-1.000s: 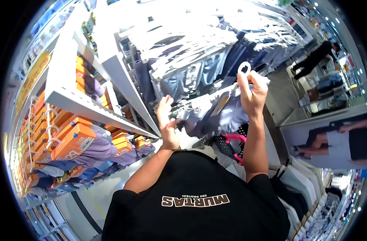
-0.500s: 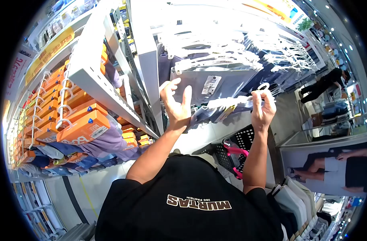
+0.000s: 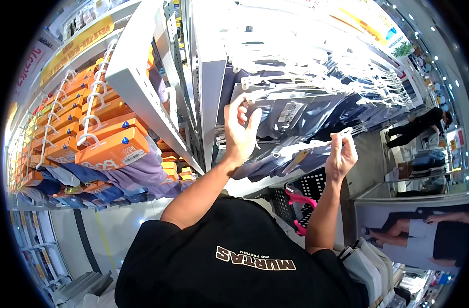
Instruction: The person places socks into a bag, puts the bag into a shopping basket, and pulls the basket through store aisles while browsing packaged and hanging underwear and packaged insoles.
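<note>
At the front of a rack, my left hand [image 3: 239, 134] is raised by the end of a white hanger [image 3: 275, 91] that bears a dark grey garment [image 3: 270, 120] with a white label. Its fingers are curled and the thumb stands apart; whether they touch the hanger is unclear. Lower and to the right, my right hand [image 3: 341, 158] is closed in a pinch on the end of another white hanger. Folded dark blue clothing [image 3: 275, 167] with a yellowish tag [image 3: 296, 160] hangs from that hanger, below the row.
Orange-packaged goods [image 3: 114, 149] hang on hooks at the left, beside a white metal frame [image 3: 142, 87]. A black basket with a pink handle [image 3: 298, 200] is below my right hand. A person in black [image 3: 419, 128] bends at the far right. Light garments [image 3: 365, 267] hang at lower right.
The view has shifted, and the rack sits closer to its middle. My left hand has come up to the front hanger, its fingers more curled. The hanger in my right hand is now lower.
</note>
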Motion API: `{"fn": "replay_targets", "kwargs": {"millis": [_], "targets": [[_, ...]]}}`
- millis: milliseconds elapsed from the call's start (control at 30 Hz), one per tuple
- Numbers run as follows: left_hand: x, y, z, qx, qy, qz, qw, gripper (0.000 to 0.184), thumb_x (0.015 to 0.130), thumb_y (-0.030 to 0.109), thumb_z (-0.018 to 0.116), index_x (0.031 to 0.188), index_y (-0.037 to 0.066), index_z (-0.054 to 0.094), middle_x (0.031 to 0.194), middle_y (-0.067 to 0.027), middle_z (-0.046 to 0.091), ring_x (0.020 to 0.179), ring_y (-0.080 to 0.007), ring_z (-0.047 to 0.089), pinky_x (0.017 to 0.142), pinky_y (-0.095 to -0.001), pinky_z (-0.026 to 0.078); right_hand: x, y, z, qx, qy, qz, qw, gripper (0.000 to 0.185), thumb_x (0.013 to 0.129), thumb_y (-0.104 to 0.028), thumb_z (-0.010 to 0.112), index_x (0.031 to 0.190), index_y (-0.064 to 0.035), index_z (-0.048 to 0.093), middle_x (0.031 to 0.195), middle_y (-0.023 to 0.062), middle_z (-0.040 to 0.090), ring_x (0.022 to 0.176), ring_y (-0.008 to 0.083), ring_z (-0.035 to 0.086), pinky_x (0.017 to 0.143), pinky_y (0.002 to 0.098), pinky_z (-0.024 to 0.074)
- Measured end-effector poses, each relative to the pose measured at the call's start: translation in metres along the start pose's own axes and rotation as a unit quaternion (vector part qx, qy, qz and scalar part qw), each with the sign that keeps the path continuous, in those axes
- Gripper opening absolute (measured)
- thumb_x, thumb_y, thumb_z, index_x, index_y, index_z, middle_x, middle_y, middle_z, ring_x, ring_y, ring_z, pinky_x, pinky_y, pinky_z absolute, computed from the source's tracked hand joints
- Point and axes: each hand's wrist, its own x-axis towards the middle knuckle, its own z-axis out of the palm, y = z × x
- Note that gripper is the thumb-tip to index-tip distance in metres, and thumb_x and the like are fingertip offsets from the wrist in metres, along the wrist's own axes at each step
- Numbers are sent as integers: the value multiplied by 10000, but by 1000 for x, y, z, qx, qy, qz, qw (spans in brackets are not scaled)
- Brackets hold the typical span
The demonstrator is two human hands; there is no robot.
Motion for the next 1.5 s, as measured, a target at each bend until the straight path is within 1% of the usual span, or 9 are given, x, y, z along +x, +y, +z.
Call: {"fn": "replay_targets", "kwargs": {"millis": [167,300,600,833,967,1000,1167,1267,1500], "targets": [[0,-2,-2,99,-2,102,990,246,852,114,740,1074,33,671,1059,-90,593,909,-152,567,827,-312,471,-5,6,-2,-11,-20,-19,1000,164,966,-122,638,868,9,652,809,15,617,750,80,538,704,222,427],[-3,11,-5,-81,-135,-56,986,257,954,140,650,1149,-26,671,983,-115,703,901,-154,630,858,-288,491,-3,3,-3,-19,-16,-24,999,138,929,-86,673,831,4,636,783,22,611,733,94,555,682,236,439],[-21,53,-17,-181,-186,-73,963,311,1005,217,596,1133,-58,660,956,-55,712,820,-80,606,752,-204,464,-7,-25,-15,27,72,-62,995,122,933,-61,643,855,33,638,820,52,615,707,110,547,673,240,442],[-64,69,-6,-289,-317,-102,898,324,991,192,612,1192,-61,632,1068,-130,713,870,-140,659,778,-262,519,0,-46,-26,-42,140,-183,972,267,977,-188,574,932,65,644,1155,190,612,1092,262,559,958,384,422],[-94,69,1,-205,-349,24,914,306,949,68,613,1232,-48,616,1091,-167,709,900,-202,702,773,-298,548,-9,-31,-24,-42,131,-119,983,373,1020,-315,471,884,10,595,853,130,688,896,184,602,976,353,391],[-102,70,0,-191,-355,18,915,318,929,32,619,1237,-47,613,1096,-179,703,907,-226,709,774,-306,553,-16,-20,-27,19,119,-79,990,287,1003,-236,470,916,20,567,785,90,628,785,167,575,1085,375,305],[-110,86,18,-140,-404,203,881,473,799,130,766,1205,-55,612,1131,-205,674,961,-351,693,818,-396,568,-22,29,-34,305,114,-20,945,223,957,-227,557,868,-36,484,683,83,541,667,184,520,784,388,435],[-117,104,19,-177,-476,174,844,551,818,250,773,1270,-5,585,1217,-171,631,1098,-339,627,966,-415,485,-17,53,-41,502,44,8,864,357,977,-343,435,746,-88,531,625,80,496,752,238,531,951,420,388],[-125,81,18,-165,-562,121,801,301,807,223,781,1003,14,690,975,-120,677,893,-285,652,795,-358,507,-24,85,-46,724,34,28,688,260,963,-288,479,851,-58,529,637,77,506,692,233,525,837,412,437]]}}
